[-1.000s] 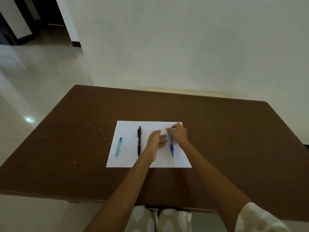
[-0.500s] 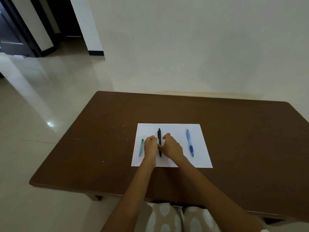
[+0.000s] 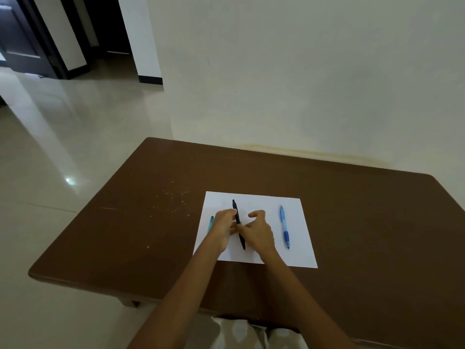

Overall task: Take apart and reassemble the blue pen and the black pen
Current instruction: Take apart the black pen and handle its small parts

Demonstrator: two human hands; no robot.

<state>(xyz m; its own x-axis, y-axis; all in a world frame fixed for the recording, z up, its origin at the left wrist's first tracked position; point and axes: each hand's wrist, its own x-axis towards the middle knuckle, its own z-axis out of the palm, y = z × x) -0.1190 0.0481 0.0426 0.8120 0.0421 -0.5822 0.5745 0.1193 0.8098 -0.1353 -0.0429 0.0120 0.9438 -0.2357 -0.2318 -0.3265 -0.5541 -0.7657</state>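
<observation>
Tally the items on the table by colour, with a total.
Black: 1, pen
Blue: 1, pen
Teal: 1, small piece, partly behind the left hand
White: 1, paper
Total: 4

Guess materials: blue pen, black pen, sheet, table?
Blue pen: likely plastic, pale translucent-looking barrel with a darker blue grip. Black pen: probably plastic, matte, no glints. Sheet: plain white paper, flat and thin. Table: brown wood or laminate, dull finish with pale specks; cannot tell which.
</observation>
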